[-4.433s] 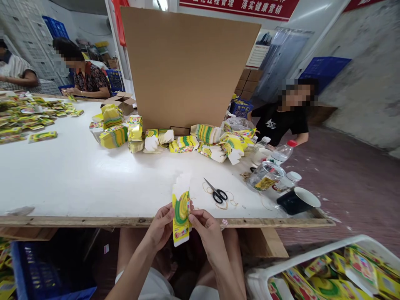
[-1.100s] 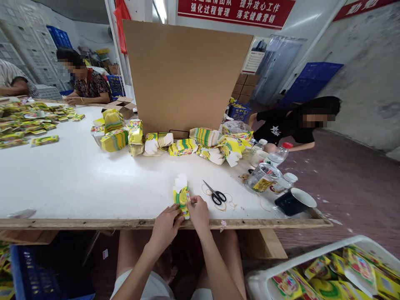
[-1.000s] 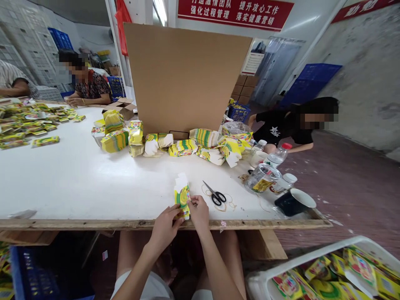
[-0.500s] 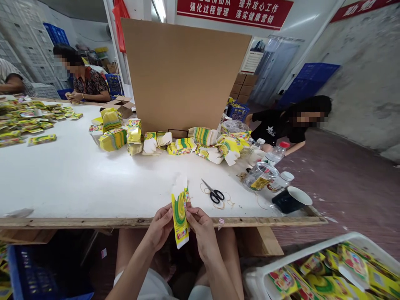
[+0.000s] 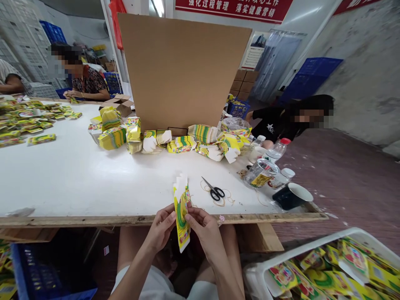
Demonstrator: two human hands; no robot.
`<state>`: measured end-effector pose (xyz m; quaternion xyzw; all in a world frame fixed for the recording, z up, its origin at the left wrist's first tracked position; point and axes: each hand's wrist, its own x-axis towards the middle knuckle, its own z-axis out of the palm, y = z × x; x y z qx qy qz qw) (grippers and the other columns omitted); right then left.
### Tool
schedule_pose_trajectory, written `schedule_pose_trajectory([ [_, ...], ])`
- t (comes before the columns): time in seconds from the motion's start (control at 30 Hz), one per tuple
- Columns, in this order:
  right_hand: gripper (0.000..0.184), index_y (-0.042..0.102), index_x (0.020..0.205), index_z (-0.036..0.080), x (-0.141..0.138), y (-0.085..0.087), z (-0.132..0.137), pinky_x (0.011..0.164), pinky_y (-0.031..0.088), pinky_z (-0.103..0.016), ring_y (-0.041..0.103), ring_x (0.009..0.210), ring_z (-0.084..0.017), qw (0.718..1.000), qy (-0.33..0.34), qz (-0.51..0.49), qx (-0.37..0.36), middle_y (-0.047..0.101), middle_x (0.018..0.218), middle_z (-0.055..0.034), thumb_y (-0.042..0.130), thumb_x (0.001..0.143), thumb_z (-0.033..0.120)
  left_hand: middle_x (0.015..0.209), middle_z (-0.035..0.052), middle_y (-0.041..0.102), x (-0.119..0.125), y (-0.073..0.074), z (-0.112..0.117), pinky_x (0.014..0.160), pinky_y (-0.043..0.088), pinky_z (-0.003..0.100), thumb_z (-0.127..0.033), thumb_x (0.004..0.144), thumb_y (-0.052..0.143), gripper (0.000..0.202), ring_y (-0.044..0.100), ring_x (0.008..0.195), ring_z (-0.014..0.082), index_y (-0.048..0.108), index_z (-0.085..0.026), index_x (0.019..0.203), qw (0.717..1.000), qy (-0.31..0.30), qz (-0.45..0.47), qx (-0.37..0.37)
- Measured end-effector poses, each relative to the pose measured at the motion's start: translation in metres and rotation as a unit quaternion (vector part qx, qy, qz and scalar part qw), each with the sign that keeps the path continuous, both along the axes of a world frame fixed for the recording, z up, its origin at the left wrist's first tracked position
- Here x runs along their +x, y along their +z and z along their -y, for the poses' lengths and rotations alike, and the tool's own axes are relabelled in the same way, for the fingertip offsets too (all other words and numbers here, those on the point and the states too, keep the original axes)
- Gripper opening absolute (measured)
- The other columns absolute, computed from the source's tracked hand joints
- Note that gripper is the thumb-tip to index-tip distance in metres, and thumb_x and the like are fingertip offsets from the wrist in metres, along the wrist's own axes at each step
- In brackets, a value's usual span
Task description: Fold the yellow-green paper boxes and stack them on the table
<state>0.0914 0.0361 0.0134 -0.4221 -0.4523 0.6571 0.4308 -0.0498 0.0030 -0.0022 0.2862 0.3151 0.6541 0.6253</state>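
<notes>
Carton [image 5: 181, 212] (slim printed card, jagged white flaps [image 5: 180, 183]) pinched between both hands [image 5: 205, 229].

green-curved yellow carton [image 5: 181, 227], black-handled scissors [image 5: 214, 191], white tabletop [image 5: 93, 183]

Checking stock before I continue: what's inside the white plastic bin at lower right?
The white plastic bin holds heaped yellow-and-green printed cardboard cartons, some with red printing. Those on top hide the bin's floor and anything deeper.
</notes>
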Motion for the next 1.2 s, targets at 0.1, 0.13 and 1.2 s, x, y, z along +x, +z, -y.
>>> schedule_pose_trajectory([
  [0.1, 0.037, 0.072, 0.092, 0.017, 0.002, 0.002, 0.001, 0.076, 0.053, -0.034, 0.068, 0.079, -0.022, 1.000, 0.001, 0.002, -0.003, 0.075, 0.088, -0.0074, 0.083, 0.067, 0.042, 0.103, 0.0102, 0.078, 0.001, 0.001, 0.001, 0.093, 0.055, 0.038, -0.039, 0.074, 0.078, 0.033, 0.070, 0.105, 0.0299, 0.077, -0.018, 0.100, 1.000, 0.008, -0.002, 0.000],
  [0.13, 0.037, 0.072, 0.092, 0.017, 0.003, 0.003, 0.001, 0.076, 0.053, -0.035, 0.068, 0.080, -0.022, 1.000, 0.001, 0.003, -0.002, 0.075, 0.088, -0.0075, 0.083, 0.067, 0.043, 0.103, 0.0102, 0.078, 0.002, 0.001, 0.001, 0.094, 0.055, 0.038, -0.038, 0.074, 0.079, 0.033, 0.070, 0.105, 0.0298, 0.077, -0.018, 0.100, 1.000, 0.008, -0.002, -0.001],
  [1.2, 0.032, 0.057, 0.118, 0.027, 0.028, 0.011, -0.003, 0.074, 0.049, -0.026, 0.061, 0.082, -0.017, 0.989, 0.071, 0.038, 0.125, 0.065, 0.090, -0.0006, 0.063, 0.090, 0.040, 0.088, 0.0044, 0.071, -0.004, 0.021, 0.011, 0.076, 0.052, 0.029, -0.032, 0.088, 0.065, 0.051, 0.068, 0.083, 0.0195, 0.042, -0.022, 0.131, 0.980, -0.076, -0.185, 0.018],
])
